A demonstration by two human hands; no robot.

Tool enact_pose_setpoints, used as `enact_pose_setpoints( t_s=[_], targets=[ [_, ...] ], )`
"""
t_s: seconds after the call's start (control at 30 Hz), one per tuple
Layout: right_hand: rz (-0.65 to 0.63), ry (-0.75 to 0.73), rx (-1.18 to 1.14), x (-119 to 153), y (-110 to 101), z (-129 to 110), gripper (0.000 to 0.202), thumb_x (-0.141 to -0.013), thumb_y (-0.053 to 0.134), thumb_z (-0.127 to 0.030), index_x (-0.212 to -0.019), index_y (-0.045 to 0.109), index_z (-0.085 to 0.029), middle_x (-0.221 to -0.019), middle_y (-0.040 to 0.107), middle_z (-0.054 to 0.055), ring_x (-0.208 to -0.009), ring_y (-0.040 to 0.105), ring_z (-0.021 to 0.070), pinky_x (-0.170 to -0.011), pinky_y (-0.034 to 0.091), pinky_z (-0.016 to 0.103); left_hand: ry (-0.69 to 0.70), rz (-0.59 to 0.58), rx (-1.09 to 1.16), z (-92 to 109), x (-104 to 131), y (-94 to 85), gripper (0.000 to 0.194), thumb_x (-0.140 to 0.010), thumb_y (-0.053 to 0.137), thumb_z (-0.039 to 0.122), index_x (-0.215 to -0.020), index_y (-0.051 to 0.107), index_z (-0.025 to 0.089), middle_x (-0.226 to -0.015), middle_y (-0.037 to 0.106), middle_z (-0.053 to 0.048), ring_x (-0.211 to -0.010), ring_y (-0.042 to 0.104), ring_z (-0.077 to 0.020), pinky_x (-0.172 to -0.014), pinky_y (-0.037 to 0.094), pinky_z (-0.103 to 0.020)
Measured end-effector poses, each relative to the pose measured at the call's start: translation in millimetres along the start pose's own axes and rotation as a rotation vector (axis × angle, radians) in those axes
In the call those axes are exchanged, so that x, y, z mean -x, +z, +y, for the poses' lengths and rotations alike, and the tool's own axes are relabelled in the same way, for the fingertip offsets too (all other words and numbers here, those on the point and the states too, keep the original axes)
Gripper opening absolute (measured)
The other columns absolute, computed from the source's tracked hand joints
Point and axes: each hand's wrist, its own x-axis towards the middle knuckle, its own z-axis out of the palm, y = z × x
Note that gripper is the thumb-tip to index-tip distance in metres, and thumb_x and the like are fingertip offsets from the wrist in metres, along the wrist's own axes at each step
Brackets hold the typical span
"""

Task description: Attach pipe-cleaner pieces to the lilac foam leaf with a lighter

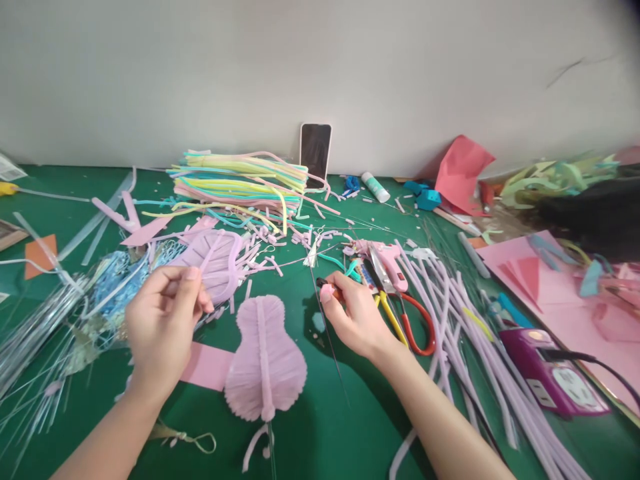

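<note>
As it seems, right grip clasps tool.

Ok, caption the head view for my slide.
Left hand and right hand over a green table, a ruffled lilac piece between them.

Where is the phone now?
In the upper middle of the head view, the phone leans against the back wall, just right of the multicoloured pipe-cleaner bundle.
</note>
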Motion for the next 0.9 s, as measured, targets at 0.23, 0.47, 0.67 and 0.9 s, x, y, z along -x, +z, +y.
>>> enact_pose_setpoints(
  t_s=[0.23, 0.47, 0.67, 0.9],
  targets=[
    [0.028, 0.009, -0.004, -1.2, 1.9, 1.5, 0.029, -0.089, 0.037, -0.04, -0.067, 0.037, -0.022, -0.056, 0.039, -0.005, -0.054, 0.039, 0.0115, -0.053, 0.03, 0.024, 0.025, -0.008, -0.002, -0.2, 1.0, -0.9, 0.017, -0.083, 0.062, 0.031, -0.072, 0.056, 0.02, -0.053, 0.051, 0.005, -0.049, 0.051, -0.0101, -0.041, 0.035, -0.02],
    [0.059, -0.005, -0.005, -3.6, 1.3, 2.5, 0.032, -0.089, 0.037, -0.039, -0.063, 0.034, -0.022, -0.053, 0.036, -0.006, -0.05, 0.035, 0.0101, -0.051, 0.027, 0.024, 0.009, -0.003, 0.006, -0.5, 1.1, -0.9, 0.017, -0.082, 0.063, 0.031, -0.072, 0.056, 0.019, -0.053, 0.051, 0.005, -0.048, 0.051, -0.0103, -0.041, 0.035, -0.021],
    [0.064, 0.003, 0.029, -5.1, 2.4, 2.2, 0.031, -0.088, 0.037, -0.036, -0.061, 0.029, -0.022, -0.053, 0.035, -0.006, -0.05, 0.033, 0.0097, -0.051, 0.025, 0.024, 0.004, -0.001, 0.024, 0.3, 0.9, -0.6, 0.015, -0.082, 0.064, 0.029, -0.072, 0.057, 0.02, -0.053, 0.051, 0.005, -0.049, 0.05, -0.0096, -0.041, 0.035, -0.021],
    [0.059, 0.148, 0.209, -13.8, 6.5, 3.3, 0.026, -0.08, 0.039, -0.033, -0.058, 0.031, -0.022, -0.05, 0.04, -0.004, -0.047, 0.031, 0.0106, -0.05, 0.019, 0.025, 0.088, -0.048, -0.008, -0.7, 3.7, -1.1, 0.016, -0.083, 0.062, 0.03, -0.072, 0.056, 0.019, -0.052, 0.051, 0.005, -0.047, 0.052, -0.0099, -0.04, 0.039, -0.02]
  ],
)
